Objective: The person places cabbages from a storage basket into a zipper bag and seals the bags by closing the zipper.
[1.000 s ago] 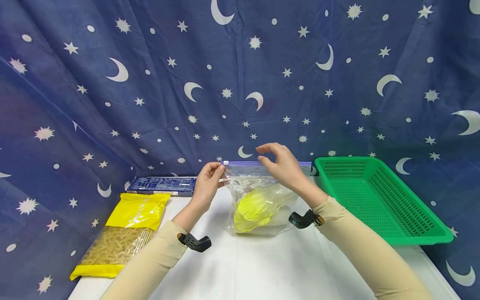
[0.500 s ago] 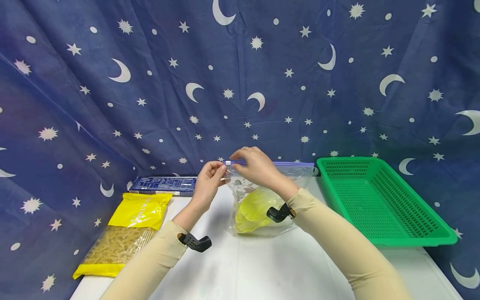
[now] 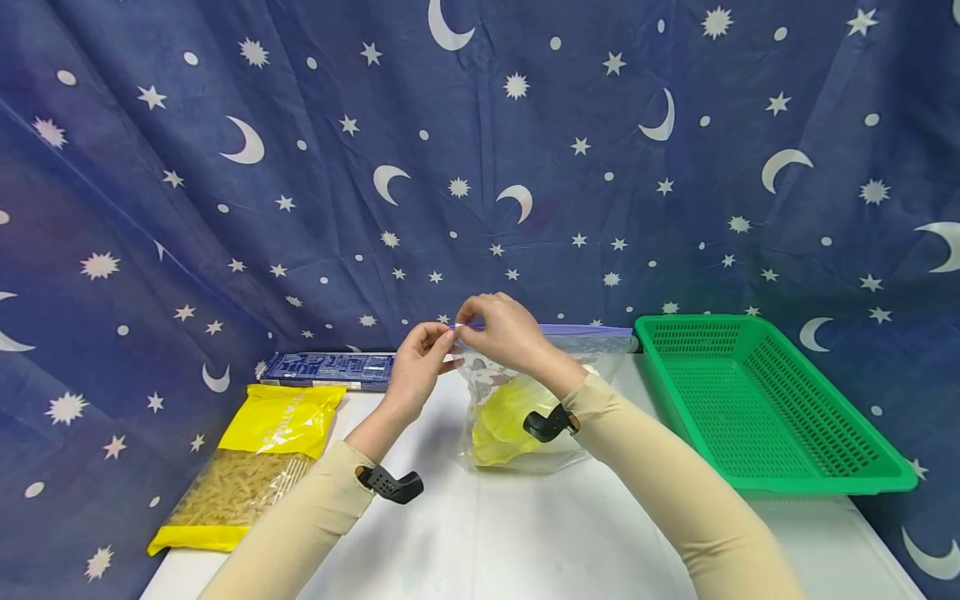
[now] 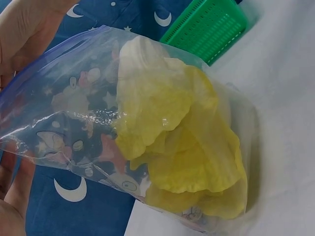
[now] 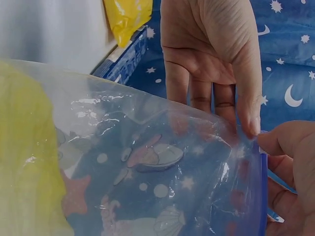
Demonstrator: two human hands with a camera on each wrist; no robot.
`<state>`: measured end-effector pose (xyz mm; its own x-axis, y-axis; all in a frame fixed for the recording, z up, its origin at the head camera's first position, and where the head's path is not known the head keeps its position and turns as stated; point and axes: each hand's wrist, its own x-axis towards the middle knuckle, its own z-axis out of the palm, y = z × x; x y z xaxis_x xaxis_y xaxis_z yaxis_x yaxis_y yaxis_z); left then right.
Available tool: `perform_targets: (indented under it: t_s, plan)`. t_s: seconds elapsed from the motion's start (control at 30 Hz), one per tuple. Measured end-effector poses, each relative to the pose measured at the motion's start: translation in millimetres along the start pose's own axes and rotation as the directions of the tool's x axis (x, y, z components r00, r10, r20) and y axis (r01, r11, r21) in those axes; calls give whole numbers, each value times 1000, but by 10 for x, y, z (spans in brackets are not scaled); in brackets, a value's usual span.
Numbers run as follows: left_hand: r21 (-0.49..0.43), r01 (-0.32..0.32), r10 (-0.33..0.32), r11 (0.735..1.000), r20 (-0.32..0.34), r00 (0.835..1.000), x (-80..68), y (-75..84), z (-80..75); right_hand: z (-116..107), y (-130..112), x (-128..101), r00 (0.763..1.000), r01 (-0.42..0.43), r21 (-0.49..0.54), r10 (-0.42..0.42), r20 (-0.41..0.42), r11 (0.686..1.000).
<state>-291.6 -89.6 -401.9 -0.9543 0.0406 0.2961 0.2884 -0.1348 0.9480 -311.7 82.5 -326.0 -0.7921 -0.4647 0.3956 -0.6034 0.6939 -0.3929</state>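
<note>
A clear zip bag (image 3: 600, 346) with a purple zip strip (image 3: 581, 330) stands upright on the white table. Inside it are yellow cabbage leaves (image 4: 182, 147), seen through the printed plastic. My left hand (image 3: 415, 373) pinches the bag's top left corner between thumb and fingers. Right beside it, my right hand (image 3: 504, 335) pinches the white slider at the left end of the strip. In the right wrist view the thumb of the right hand (image 5: 295, 162) meets the left fingertips at the corner. The right hand and wrist cover part of the bag in the head view.
A green plastic basket (image 3: 660, 417) stands to the right of the bag. At the left lies a yellow bag of pasta (image 3: 240, 487), with a flat blue package (image 3: 330, 368) behind it. A blue curtain (image 3: 480, 167) with moons and stars hangs behind the table (image 3: 480, 542).
My right hand has moved left along the top of the bag and now pinches the slider near the corner. The left hand has kept its pinch in the same place.
</note>
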Motion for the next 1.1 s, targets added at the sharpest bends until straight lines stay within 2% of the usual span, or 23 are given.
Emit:
perform_targets:
  t_s: [0.27, 0.43, 0.7, 0.93, 1.1]
  plan:
    - [27, -31, 31, 999, 9, 999, -13, -16, 7, 27, -7, -4, 1000, -8, -18, 8, 0, 1000]
    - [72, -60, 59, 996, 23, 998, -31, -18, 20, 31, -20, -15, 1000, 4, -37, -4, 10, 999]
    - [146, -80, 79, 986, 9, 997, -38, -13, 64, 24, -25, -33, 1000, 26, -93, -25, 7, 995]
    - [90, -109, 107, 990, 24, 994, -54, -4, 98, 4, -15, -54, 1000, 15, -103, -14, 13, 995]
    - [64, -79, 79, 995, 10, 997, -56, -17, 75, -28, 38, -93, 999, -23, -109, 25, 22, 994]
